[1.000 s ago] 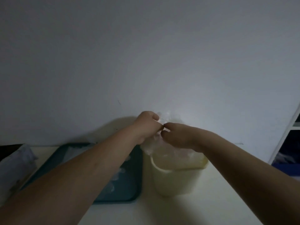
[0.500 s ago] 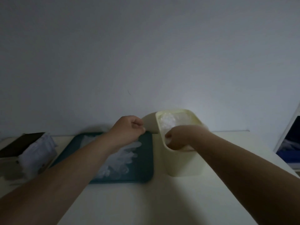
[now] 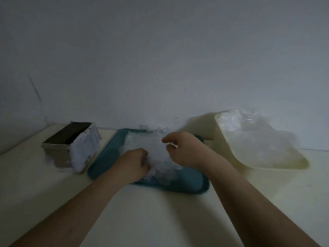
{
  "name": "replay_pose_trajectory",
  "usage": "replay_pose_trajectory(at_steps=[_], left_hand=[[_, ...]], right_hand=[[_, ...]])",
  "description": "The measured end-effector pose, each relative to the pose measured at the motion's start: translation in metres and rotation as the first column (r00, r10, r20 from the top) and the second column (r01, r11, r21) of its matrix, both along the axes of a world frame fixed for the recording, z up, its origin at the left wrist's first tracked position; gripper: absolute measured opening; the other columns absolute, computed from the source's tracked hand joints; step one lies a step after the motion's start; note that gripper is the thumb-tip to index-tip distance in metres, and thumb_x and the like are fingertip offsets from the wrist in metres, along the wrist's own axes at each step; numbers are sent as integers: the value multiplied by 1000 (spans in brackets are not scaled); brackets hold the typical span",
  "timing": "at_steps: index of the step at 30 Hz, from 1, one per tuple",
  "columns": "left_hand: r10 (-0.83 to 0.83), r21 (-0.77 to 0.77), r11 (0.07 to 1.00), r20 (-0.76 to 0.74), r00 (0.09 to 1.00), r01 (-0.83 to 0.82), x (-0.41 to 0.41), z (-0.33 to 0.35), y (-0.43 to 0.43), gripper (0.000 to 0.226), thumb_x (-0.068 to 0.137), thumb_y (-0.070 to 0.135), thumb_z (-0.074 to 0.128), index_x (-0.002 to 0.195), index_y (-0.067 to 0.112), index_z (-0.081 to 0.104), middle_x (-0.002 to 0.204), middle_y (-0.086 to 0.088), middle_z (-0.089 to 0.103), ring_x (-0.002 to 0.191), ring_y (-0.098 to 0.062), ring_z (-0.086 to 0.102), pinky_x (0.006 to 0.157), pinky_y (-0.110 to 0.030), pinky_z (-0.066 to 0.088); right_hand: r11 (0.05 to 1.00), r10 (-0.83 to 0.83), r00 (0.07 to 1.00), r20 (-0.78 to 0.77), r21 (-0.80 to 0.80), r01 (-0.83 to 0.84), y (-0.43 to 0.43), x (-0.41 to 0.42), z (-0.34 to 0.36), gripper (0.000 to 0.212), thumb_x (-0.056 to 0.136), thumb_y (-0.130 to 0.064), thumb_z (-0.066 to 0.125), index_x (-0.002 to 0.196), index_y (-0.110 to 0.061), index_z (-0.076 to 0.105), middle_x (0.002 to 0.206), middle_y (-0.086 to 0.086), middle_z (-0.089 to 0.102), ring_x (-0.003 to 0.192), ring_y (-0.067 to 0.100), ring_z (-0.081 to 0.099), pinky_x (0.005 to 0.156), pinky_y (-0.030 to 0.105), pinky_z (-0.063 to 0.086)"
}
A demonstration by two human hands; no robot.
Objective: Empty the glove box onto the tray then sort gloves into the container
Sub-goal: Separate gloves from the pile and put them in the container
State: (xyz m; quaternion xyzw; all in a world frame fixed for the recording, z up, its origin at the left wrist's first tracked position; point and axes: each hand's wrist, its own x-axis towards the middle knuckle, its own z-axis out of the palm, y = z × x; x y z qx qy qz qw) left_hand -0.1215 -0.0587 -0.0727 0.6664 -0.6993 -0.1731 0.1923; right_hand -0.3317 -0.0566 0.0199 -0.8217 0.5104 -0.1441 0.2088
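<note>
A teal tray [image 3: 105, 157] lies in the middle of the table with a heap of clear plastic gloves [image 3: 158, 150] on it. My left hand [image 3: 133, 164] is at the heap's near left side, its fingers curled into the gloves. My right hand [image 3: 185, 150] hovers at the heap's right side with thumb and fingers loosely curled and apart. To the right stands the cream container [image 3: 267, 166] with more clear gloves [image 3: 249, 132] piled in it. The glove box [image 3: 62, 145] sits left of the tray, white material hanging from its side.
A plain wall rises just behind the table. The cream tabletop [image 3: 160, 211] stretches toward me in front of the tray. The light is dim and the picture is slightly blurred.
Both hands left the container and moved left to the tray's glove heap. The view swung left, so the container now appears at the right.
</note>
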Motion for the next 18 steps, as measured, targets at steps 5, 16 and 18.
replay_pose_trajectory(at_steps=[5,16,18], left_hand=[[-15,-163,987,-48,999,7,6,-9,-3,14,91,25,70,102,27,78,97,8,74,89,-13,69,84,-33,58],[-190,-224,968,-362,913,112,2,46,-4,7,92,25,77,89,31,80,85,16,77,80,0,72,78,-26,60],[-211,-242,966,-523,826,94,5,59,1,8,90,25,81,97,24,81,89,10,79,82,-1,73,76,-17,55]], right_hand=[[993,-56,998,29,102,53,-23,19,-48,54,97,-23,61,150,-25,50,157,-2,48,143,16,45,116,24,33],[989,96,969,228,-128,-68,-20,28,-37,44,78,-28,86,118,-36,70,100,-25,70,91,-5,62,83,17,48],[993,49,929,368,-120,-5,-25,25,-46,7,88,-19,78,90,-24,75,72,-19,70,67,-6,60,68,13,46]])
